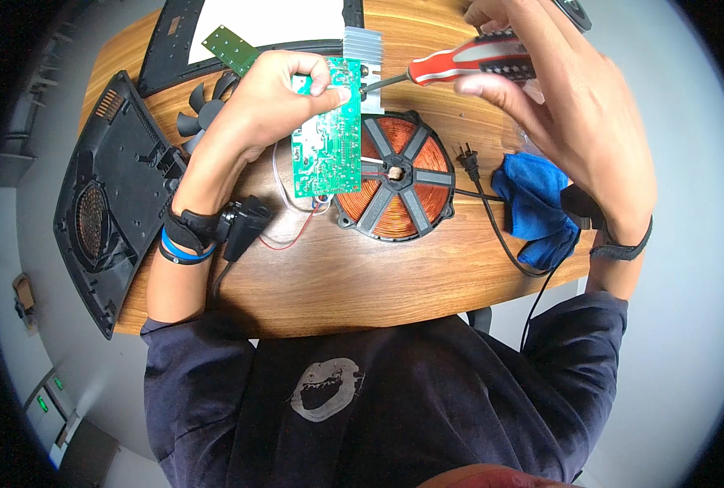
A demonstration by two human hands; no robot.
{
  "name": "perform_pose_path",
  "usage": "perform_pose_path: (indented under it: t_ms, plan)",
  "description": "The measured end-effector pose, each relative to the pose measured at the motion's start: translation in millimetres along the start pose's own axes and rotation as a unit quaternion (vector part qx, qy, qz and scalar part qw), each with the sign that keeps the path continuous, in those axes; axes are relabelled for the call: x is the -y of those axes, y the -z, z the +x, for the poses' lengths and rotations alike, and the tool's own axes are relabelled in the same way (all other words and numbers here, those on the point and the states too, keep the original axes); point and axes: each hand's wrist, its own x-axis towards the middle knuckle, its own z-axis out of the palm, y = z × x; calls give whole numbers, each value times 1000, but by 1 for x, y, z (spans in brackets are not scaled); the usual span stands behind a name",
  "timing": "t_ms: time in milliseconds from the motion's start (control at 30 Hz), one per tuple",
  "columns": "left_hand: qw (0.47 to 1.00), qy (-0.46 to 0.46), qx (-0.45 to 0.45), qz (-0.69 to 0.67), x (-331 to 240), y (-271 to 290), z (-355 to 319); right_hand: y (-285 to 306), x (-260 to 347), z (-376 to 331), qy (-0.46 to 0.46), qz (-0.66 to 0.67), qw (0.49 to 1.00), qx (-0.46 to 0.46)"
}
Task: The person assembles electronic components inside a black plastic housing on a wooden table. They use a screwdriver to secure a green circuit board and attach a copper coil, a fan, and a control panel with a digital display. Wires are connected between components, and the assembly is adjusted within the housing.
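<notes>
My left hand (284, 93) pinches a green circuit board (329, 159) by its upper part, thumb on the soldered face. A finned silver heatsink (363, 49) sits along the board's right edge. In my right hand (573, 98) is a screwdriver (467, 62) with a red, grey and black handle. Its shaft points left, and the tip meets the area between board and heatsink; the exact contact point is too small to tell. Below and right of the board lies a round copper coil (410, 199) with black spokes, partly covered by the board.
A black plastic housing (106, 211) overhangs the table's left edge, beside a black fan (199, 114). Behind are a small green board (230, 49) and a black-framed white panel (248, 24). At right lie a power plug (467, 163), its cord and a blue cloth (532, 199).
</notes>
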Motion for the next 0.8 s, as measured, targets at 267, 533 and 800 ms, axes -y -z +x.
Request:
perform_pose_path:
  t_ms: [267, 533, 800]
  plan:
    - [1000, 5, 6, -15, -6, -3, 1, 11, -7, 0, 50, 81, 994, 60]
    - [999, 22, 25, -30, -14, -3, -1, -1, 0, -5, 38, 89, 990, -100]
    - [999, 17, 34, -29, -17, -1, -2, -16, -12, -21, -131, 101, 981, -99]
